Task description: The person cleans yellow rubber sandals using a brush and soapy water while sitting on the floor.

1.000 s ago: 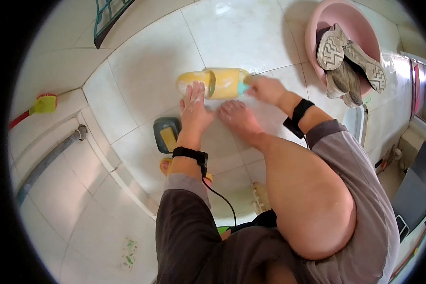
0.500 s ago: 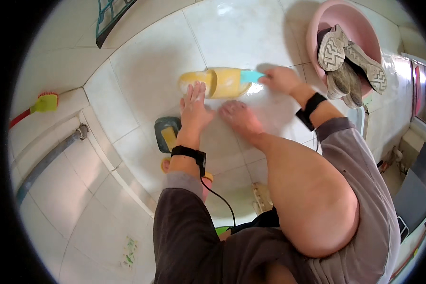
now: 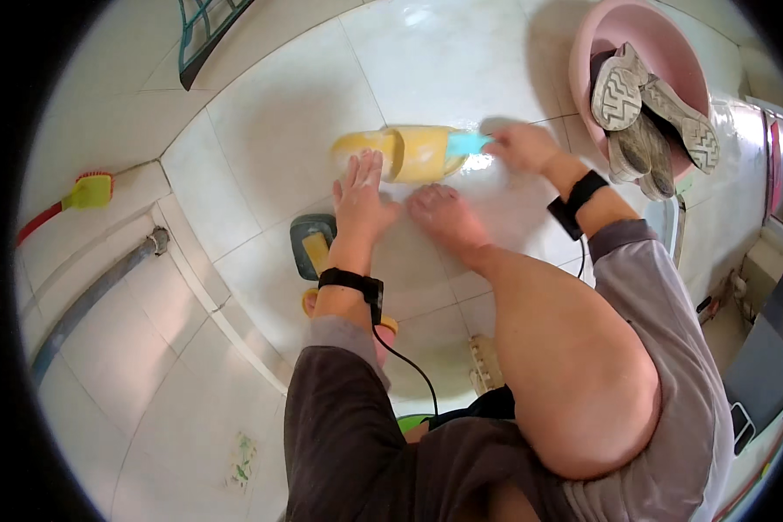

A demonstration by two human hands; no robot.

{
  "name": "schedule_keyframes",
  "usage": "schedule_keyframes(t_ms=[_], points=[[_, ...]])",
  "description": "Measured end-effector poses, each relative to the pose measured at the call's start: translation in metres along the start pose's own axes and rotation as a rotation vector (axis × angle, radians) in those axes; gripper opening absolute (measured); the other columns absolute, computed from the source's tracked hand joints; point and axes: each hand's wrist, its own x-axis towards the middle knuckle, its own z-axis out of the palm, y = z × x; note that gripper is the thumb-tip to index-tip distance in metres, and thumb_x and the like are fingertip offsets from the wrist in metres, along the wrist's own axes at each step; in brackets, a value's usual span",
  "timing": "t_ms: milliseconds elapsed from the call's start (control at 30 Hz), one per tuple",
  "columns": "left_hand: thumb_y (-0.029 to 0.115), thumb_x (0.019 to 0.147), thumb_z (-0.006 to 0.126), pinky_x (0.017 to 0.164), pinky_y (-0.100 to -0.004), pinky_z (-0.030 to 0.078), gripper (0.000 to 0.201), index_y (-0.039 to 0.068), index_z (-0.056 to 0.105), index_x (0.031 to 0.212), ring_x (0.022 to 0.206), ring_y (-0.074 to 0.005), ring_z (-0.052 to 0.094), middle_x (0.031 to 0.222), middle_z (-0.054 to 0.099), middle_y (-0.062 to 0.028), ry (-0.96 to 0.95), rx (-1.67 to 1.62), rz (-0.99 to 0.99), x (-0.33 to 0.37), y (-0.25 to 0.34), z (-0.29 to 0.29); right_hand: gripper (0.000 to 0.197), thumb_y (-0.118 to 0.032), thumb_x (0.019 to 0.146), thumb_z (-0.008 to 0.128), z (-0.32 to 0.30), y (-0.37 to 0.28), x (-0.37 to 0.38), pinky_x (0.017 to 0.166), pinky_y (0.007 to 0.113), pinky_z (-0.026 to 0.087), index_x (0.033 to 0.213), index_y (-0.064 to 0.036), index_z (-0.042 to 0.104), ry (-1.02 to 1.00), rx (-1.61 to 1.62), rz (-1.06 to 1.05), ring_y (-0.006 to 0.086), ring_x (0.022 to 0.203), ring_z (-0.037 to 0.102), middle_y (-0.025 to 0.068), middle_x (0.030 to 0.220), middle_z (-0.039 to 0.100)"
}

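Left hand is resting on the left end of a yellow slipper, its fingers lying extended and grasping nothing. Far to the left of this hand, a red-handled brush with a green head is showing, and a grey pipe is running along closer to the person. Just left of the hand's forearm, a dark soap dish is sitting on the tiled floor and carrying a yellowish bar. The slipper is lying on the floor, stretching from the left fingertips toward the right hand, with white suds clinging to it and to those fingers. A bare foot is standing just right of the left hand, on the slipper's near side. The right hand is clenching a turquoise tool, which is overlapping the slipper's right end; blur is hiding its exact shape. Beyond the right hand and to its right, a pink basin is holding shoes, their patterned soles showing.
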Motion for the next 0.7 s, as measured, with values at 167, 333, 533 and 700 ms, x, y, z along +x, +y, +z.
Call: schedule_keyframes(t_ms=[167,333,533,700], points=[[0.029,0.072,0.068,0.115,-0.055,0.018,0.088,0.012,0.03,0.15,0.146,-0.0285,0.019,0.157,0.025,-0.0084,0.091,0.0,-0.036,-0.001,0.013,0.007,0.033,-0.044,0.087,0.061,0.031,-0.033,-0.005,0.076,0.044,0.051,0.101,-0.0143,0.066,0.151,-0.05,-0.201,0.0325,0.089,0.065,0.0113,0.087,0.068],[0.029,0.075,0.068,0.114,-0.057,0.018,0.076,0.006,0.042,0.143,0.145,-0.0307,0.022,0.153,0.032,-0.0128,0.139,-0.002,-0.034,0.0,0.021,0.01,0.038,-0.047,0.086,0.061,-0.01,0.013,-0.011,0.076,0.047,0.05,0.094,-0.011,0.069,0.137,-0.046,-0.029,0.0344,0.087,0.065,0.0155,0.085,0.067],[0.033,0.084,0.064,0.097,-0.0491,0.041,0.035,0.0,0.065,0.096,0.111,-0.0339,0.057,0.11,0.063,-0.0226,0.33,-0.141,0.092,0.01,0.064,0.019,0.04,-0.046,0.086,0.061,-0.047,0.011,-0.04,0.073,0.047,0.049,0.094,-0.0081,0.069,0.247,-0.156,0.033,0.0372,0.083,0.064,0.0193,0.085,0.067],[0.024,0.087,0.066,0.068,-0.0375,0.049,0.027,-0.002,0.059,0.08,0.072,-0.0301,0.062,0.078,0.064,-0.019,0.315,-0.702,-0.263,0.019,0.079,0.013,0.043,-0.045,0.088,0.06,-0.02,0.009,-0.039,0.066,0.044,0.048,0.089,-0.0025,0.067,0.519,0.11,0.189,0.0339,0.071,0.063,0.0193,0.074,0.064]])
